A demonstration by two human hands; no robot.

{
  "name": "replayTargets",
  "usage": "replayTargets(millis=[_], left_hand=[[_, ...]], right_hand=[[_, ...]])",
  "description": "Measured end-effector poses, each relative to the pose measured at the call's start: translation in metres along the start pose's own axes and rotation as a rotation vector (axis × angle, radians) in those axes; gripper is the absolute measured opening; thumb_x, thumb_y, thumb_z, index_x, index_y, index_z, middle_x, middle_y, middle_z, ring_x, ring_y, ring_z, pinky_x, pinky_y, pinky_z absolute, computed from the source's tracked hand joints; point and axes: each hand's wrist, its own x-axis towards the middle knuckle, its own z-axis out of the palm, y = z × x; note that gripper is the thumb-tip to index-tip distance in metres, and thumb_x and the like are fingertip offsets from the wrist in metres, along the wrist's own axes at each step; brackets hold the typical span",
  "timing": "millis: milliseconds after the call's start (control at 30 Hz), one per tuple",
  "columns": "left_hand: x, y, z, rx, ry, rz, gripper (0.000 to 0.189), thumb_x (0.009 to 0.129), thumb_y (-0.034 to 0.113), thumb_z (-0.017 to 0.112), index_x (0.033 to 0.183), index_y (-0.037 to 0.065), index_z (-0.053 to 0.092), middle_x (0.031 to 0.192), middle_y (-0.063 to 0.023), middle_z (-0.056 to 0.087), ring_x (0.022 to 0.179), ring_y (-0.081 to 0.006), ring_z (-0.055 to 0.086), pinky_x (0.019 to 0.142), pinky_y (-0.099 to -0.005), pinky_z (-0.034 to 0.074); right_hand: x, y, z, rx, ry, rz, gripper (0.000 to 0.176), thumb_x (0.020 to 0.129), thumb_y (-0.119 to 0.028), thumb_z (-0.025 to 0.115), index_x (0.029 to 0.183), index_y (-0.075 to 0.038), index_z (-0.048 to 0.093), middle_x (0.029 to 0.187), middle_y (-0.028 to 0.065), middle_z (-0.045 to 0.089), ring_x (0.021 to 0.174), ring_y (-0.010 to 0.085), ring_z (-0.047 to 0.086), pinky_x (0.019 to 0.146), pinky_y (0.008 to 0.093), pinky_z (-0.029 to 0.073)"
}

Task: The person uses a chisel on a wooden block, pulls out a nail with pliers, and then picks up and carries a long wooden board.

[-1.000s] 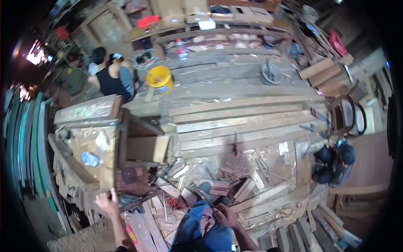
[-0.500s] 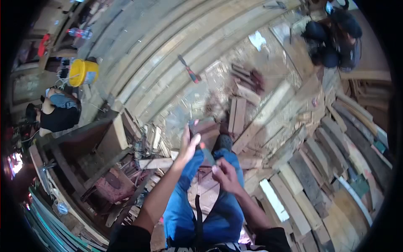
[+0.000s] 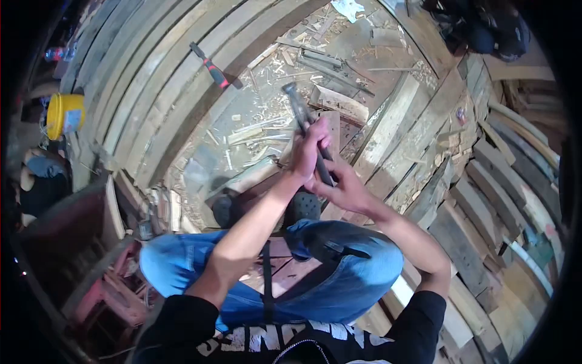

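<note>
In the middle of the head view, my left hand point(image 3: 310, 148) is wrapped round a dark hammer-like tool point(image 3: 297, 104) whose head points up and away from me. Close below and to the right, my right hand point(image 3: 344, 187) has curled fingers at the lower end of the dark handle. The two hands touch or nearly touch. Beyond them, a chisel with a red and black handle point(image 3: 215, 74) lies on the wooden planks point(image 3: 163, 76). A short wood block point(image 3: 339, 104) rests on the chip-strewn floor past the tool.
A yellow bucket point(image 3: 56, 116) stands at the left, near a seated person point(image 3: 42, 185). Another person point(image 3: 485, 30) is at the upper right. Stacked wood pieces point(image 3: 479, 200) fill the right side. A dark wooden box point(image 3: 66, 236) is at the lower left.
Both hands have moved up and together, and the tool now extends forward from them. The lap has shifted, with knees spread wider. The view has shifted, so the chisel and bucket appear farther left.
</note>
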Motion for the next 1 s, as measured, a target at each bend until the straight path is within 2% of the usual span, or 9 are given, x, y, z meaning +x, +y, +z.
replayTargets(millis=[67, 233, 267, 333, 567, 733, 867, 900, 1000], left_hand=[[0.016, -0.023, -0.009, 0.205, -0.050, 0.014, 0.036, 0.092, 0.043, 0.051, 0.076, 0.013, 0.041, 0.070, 0.0019, 0.039, 0.068, -0.0091, 0.040, 0.069, -0.0244, 0.035], [0.068, -0.086, -0.064, 0.349, -0.082, -0.209, 0.079, 0.080, 0.078, 0.034, 0.092, 0.002, 0.053, 0.091, -0.0111, 0.055, 0.086, -0.0180, 0.051, 0.080, -0.0315, 0.039], [0.047, -0.067, -0.054, 0.683, 0.251, -0.232, 0.093, 0.076, 0.078, 0.043, 0.114, -0.007, 0.048, 0.117, -0.0231, 0.051, 0.112, -0.0302, 0.048, 0.098, -0.0390, 0.034], [0.050, -0.100, -0.088, 1.099, 0.389, -0.285, 0.115, 0.068, 0.077, 0.055, 0.135, -0.012, 0.025, 0.139, -0.0298, 0.031, 0.133, -0.0373, 0.027, 0.108, -0.0441, 0.025], [0.058, -0.135, -0.055, 1.334, 0.431, -0.395, 0.147, 0.049, 0.063, 0.080, 0.141, -0.005, -0.012, 0.150, -0.0269, 0.002, 0.140, -0.0390, 0.004, 0.111, -0.0562, 0.012], [0.060, -0.144, -0.053, 1.424, 0.502, -0.506, 0.133, 0.056, 0.052, 0.082, 0.141, -0.008, 0.000, 0.148, -0.0268, 0.011, 0.139, -0.0403, 0.011, 0.109, -0.0573, 0.017], [0.061, -0.154, -0.061, 1.569, 0.446, -0.353, 0.131, 0.053, 0.048, 0.085, 0.140, -0.011, 0.007, 0.147, -0.0263, 0.012, 0.138, -0.0397, 0.015, 0.108, -0.0571, 0.022], [0.062, -0.158, -0.056, 1.648, 0.533, -0.307, 0.101, 0.072, 0.041, 0.073, 0.140, -0.008, 0.018, 0.137, -0.0230, 0.033, 0.128, -0.0361, 0.035, 0.103, -0.0543, 0.031], [0.100, -0.219, -0.077, 1.722, 0.715, -0.139, 0.063, 0.087, 0.027, 0.053, 0.137, -0.004, 0.031, 0.112, -0.0144, 0.051, 0.105, -0.0292, 0.050, 0.093, -0.0488, 0.040]], right_hand=[[0.010, 0.021, -0.013, -0.042, -0.003, 0.056, 0.021, 0.083, -0.025, 0.068, 0.081, -0.005, 0.061, 0.063, -0.0032, 0.052, 0.064, 0.0060, 0.049, 0.058, 0.0252, 0.041], [0.014, 0.059, -0.046, 0.212, 0.267, 0.207, 0.030, 0.085, -0.014, 0.060, 0.108, 0.004, 0.062, 0.096, 0.0081, 0.066, 0.087, 0.0129, 0.062, 0.078, 0.0274, 0.050], [0.006, 0.054, -0.053, 0.234, 0.276, 0.257, 0.029, 0.085, -0.013, 0.058, 0.108, 0.004, 0.063, 0.098, 0.0080, 0.065, 0.089, 0.0138, 0.062, 0.079, 0.0280, 0.051], [-0.011, 0.038, -0.066, 0.195, 0.301, 0.353, 0.028, 0.084, -0.011, 0.057, 0.107, 0.003, 0.063, 0.099, 0.0086, 0.066, 0.088, 0.0137, 0.062, 0.079, 0.0274, 0.050], [-0.068, 0.020, -0.064, 0.106, 0.499, 0.313, 0.028, 0.078, -0.004, 0.057, 0.104, 0.001, 0.065, 0.089, 0.0053, 0.065, 0.078, 0.0115, 0.058, 0.073, 0.0255, 0.045], [-0.102, 0.001, -0.052, 0.151, 0.504, 0.226, 0.032, 0.076, -0.003, 0.061, 0.107, 0.002, 0.065, 0.112, 0.0117, 0.062, 0.106, 0.0204, 0.057, 0.089, 0.0348, 0.046], [-0.116, -0.007, -0.041, 0.306, 0.560, 0.230, 0.031, 0.075, -0.001, 0.062, 0.106, 0.003, 0.065, 0.113, 0.0138, 0.062, 0.106, 0.0250, 0.058, 0.086, 0.0372, 0.048], [-0.117, -0.009, -0.038, 0.307, 0.556, 0.226, 0.030, 0.075, -0.001, 0.061, 0.105, 0.003, 0.065, 0.113, 0.0140, 0.062, 0.106, 0.0258, 0.059, 0.085, 0.0371, 0.049], [-0.119, 0.000, -0.045, 0.238, 0.561, 0.217, 0.028, 0.076, 0.001, 0.060, 0.103, 0.004, 0.065, 0.113, 0.0150, 0.062, 0.104, 0.0257, 0.060, 0.079, 0.0351, 0.053]])
